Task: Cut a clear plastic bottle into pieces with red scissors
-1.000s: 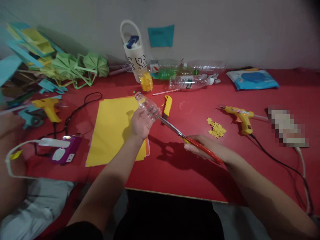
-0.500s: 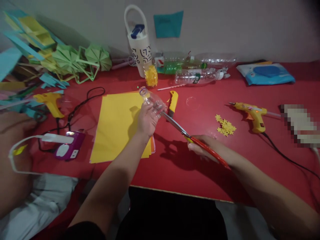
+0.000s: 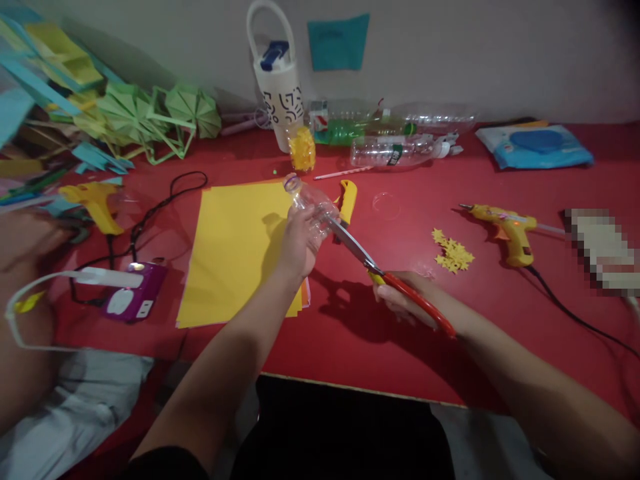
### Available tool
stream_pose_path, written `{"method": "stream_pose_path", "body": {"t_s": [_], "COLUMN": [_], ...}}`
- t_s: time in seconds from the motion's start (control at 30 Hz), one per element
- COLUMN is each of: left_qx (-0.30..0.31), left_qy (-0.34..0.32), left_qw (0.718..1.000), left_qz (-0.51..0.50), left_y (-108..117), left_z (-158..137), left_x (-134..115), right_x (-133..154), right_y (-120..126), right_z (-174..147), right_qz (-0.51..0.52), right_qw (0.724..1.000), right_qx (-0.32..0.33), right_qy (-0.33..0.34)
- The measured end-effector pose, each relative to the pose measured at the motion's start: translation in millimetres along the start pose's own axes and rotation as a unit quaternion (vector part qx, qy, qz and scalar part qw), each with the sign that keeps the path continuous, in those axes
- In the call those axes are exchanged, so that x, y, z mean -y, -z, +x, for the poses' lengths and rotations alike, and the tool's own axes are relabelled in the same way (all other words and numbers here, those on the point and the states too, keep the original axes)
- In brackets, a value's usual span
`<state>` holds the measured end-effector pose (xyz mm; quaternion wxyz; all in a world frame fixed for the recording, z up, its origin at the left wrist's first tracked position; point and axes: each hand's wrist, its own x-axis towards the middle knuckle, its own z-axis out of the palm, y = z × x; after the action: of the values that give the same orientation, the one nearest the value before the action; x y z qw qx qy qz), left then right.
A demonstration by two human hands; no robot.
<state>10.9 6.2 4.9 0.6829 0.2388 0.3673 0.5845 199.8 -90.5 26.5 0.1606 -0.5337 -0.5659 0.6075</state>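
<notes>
1. Compared with half a second ago, the clear bottle top (image 3: 320,202) has shifted slightly to the right; its edge now overlaps the handle of the yellow knife (image 3: 348,201) in the view, where a narrow gap showed before. It sits near the centre of the frame, tilted, with the neck toward the upper left.

2. The left hand (image 3: 299,247) grasps that bottle top, and its thumb appears to lie farther across the plastic. It is raised above the right part of the yellow paper (image 3: 240,253).

3. The right hand (image 3: 420,287), right of centre, grips the red-handled scissors (image 3: 387,277). Their blades look nearly together, and the tip now overlaps the plastic more deeply than before.

4. For the work in hand, this suggests that the blades are meeting the bottle top's lower end rather than merely pointing at it. The clear plastic is too blurred to tell whether the tip is inside or outside it, or whether a cut is being made.

5. Around the hands, little has changed: the small yellow stars (image 3: 454,255) and a yellow glue gun (image 3: 510,233) lie right of centre on the red table (image 3: 310,347), and the labelled bottle (image 3: 377,153) lies at upper centre.
</notes>
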Motion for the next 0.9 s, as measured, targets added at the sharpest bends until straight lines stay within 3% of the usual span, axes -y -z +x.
{"method": "stream_pose_path", "body": {"t_s": [0.4,0.9], "left_qx": [0.019,0.026], "left_qy": [-0.005,-0.021], "left_qw": [1.000,0.999], "left_qz": [-0.018,-0.011], "left_y": [-6,-5], "left_z": [-5,-7], "left_x": [5,5], "right_x": [11,3], "right_y": [-7,-12], "right_z": [-2,1], "right_qz": [0.052,0.095], "right_qw": [0.999,0.995], "right_qx": [-0.003,-0.018], "right_qy": [-0.012,-0.014]}}
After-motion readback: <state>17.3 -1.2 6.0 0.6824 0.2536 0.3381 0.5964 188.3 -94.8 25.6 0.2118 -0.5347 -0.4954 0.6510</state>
